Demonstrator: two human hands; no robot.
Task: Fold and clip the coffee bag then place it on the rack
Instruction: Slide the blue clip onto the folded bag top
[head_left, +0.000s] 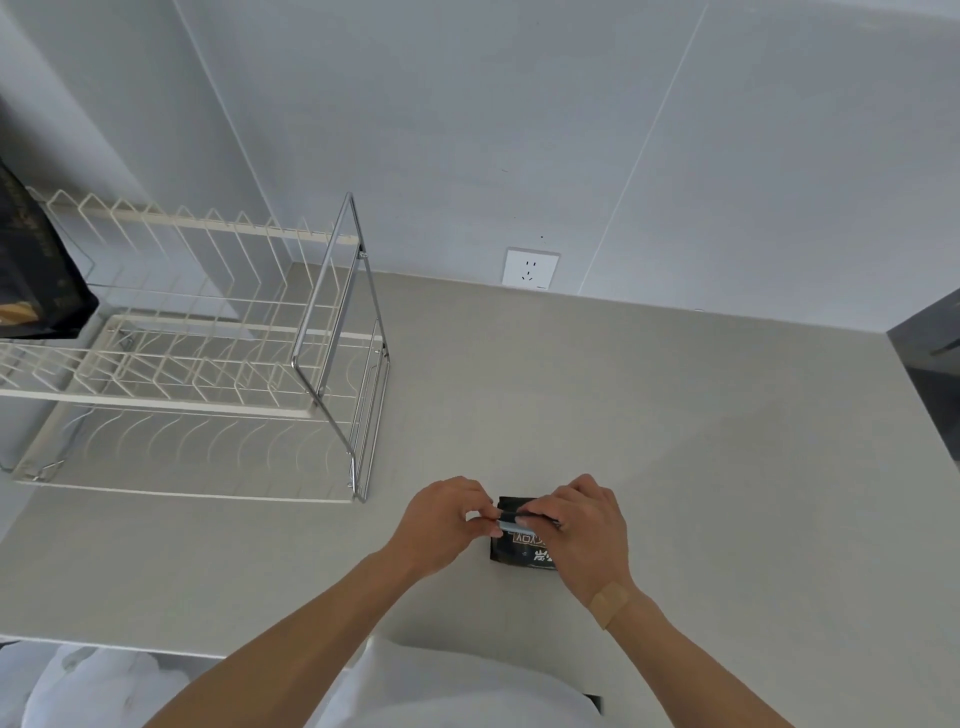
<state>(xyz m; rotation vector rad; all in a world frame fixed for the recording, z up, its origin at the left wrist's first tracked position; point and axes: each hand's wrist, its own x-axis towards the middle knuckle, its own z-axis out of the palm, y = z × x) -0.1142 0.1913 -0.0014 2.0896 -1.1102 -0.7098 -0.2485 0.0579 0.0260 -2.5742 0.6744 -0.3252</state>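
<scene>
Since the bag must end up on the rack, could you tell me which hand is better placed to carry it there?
Probably the left hand: it grips the coffee bag on the side nearer the dish rack, which stands to the left. The right hand would have to cross over.

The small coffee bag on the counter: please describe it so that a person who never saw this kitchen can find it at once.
Start at the white wire rack on the grey counter, then look right and nearer to the person. There the left hand and right hand meet over a small coffee bag. It is black with pale lettering, far smaller than the dark bag on the rack.
</scene>
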